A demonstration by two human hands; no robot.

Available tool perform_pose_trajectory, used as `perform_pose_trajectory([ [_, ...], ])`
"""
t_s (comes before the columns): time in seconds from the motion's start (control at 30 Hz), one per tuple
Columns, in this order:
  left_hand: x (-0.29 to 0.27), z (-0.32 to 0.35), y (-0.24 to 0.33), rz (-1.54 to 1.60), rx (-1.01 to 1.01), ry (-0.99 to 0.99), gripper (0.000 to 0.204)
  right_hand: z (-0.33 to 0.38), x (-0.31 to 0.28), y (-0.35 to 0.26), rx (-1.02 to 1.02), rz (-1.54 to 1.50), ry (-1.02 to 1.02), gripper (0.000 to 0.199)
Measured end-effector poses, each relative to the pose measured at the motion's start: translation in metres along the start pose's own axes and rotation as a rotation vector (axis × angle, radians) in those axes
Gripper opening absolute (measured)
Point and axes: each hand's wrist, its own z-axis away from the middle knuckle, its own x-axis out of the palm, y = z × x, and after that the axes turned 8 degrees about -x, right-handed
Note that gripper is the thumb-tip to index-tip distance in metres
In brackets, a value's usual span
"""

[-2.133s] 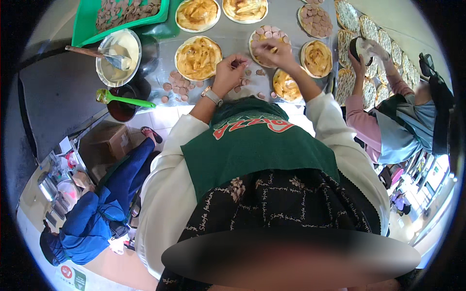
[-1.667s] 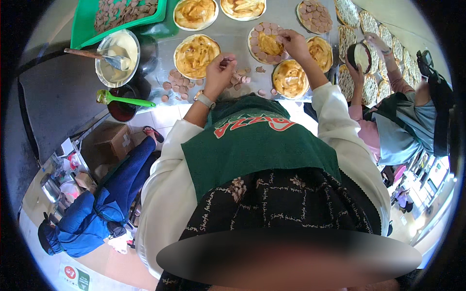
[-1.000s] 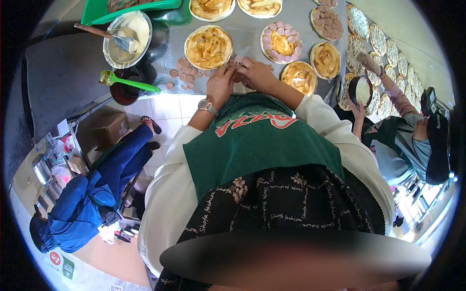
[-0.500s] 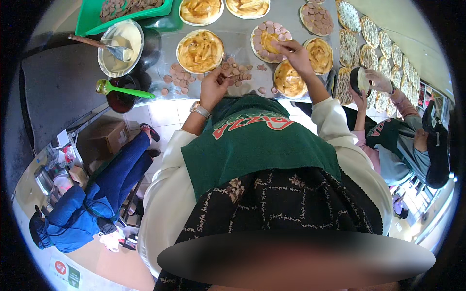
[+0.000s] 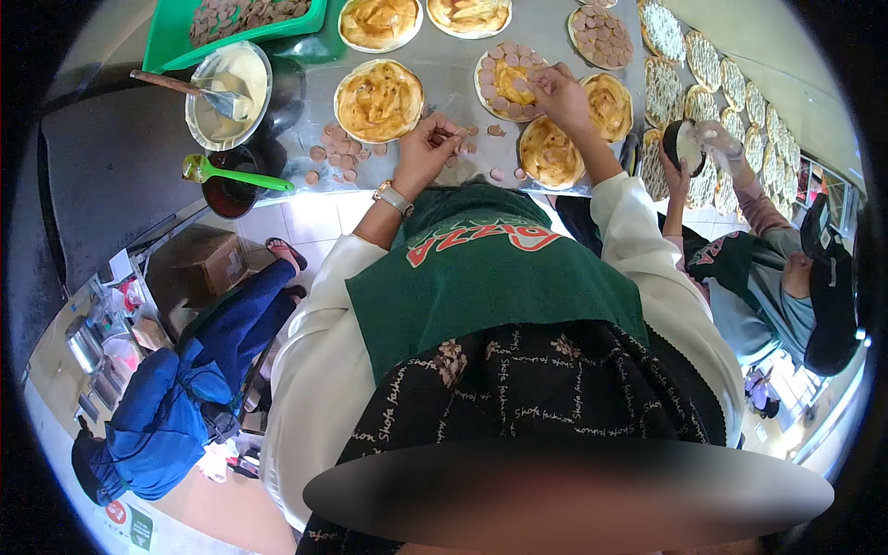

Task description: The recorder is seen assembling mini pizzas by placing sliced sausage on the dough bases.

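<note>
My right hand (image 5: 561, 100) is over the right edge of a sauced pizza base (image 5: 509, 76) ringed with round sausage slices. Its thumb and fingers are pinched together; what lies between them is too small to make out. Lower and to the left, my left hand (image 5: 428, 148) has its fingers closed on a few sausage slices (image 5: 459, 141), above the metal table (image 5: 296, 153). More loose slices (image 5: 340, 151) lie left of that hand. Sauced bases without slices sit close by: one (image 5: 379, 99) beyond my left hand, two (image 5: 552, 154) by my right wrist.
At the left stand a white bowl (image 5: 196, 125) with a wooden-handled brush, a dark sauce bowl with a green spatula (image 5: 240, 176), and a green tray (image 5: 166, 42) of slices. On the right, a co-worker's hands (image 5: 717, 143) hold a round container beside rows of drizzled pizzas (image 5: 664, 92).
My left hand has lifted off the table and shifted right with slices in it. The pile beneath looks smaller. My right hand has moved slightly up, and the co-worker's hands have shifted.
</note>
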Motion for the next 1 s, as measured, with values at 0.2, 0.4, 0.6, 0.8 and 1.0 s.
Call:
perform_pose_trajectory([
  [0.2,0.017,-0.008,0.023,0.176,-0.137,0.014,0.013,0.014,0.003,-0.085,-0.146,-0.701,-0.38,0.02],
  [0.4,0.018,-0.01,0.032,0.188,-0.1,0.072,0.02,-0.025,0.041,-0.015,0.079,-0.643,-0.138,0.022],
  [0.6,-0.014,0.003,0.014,-0.162,0.073,0.214,0.015,-0.054,0.038,-0.006,0.041,-0.145,-0.091,0.02],
  [0.8,-0.038,0.03,0.004,-0.504,0.087,0.362,0.015,-0.025,0.047,-0.045,-0.213,-0.055,-0.147,0.015],
  [1.0,-0.037,0.038,-0.008,-0.907,0.309,0.338,0.021,0.015,0.092,-0.1,-0.356,-0.009,-0.169,0.019],
])
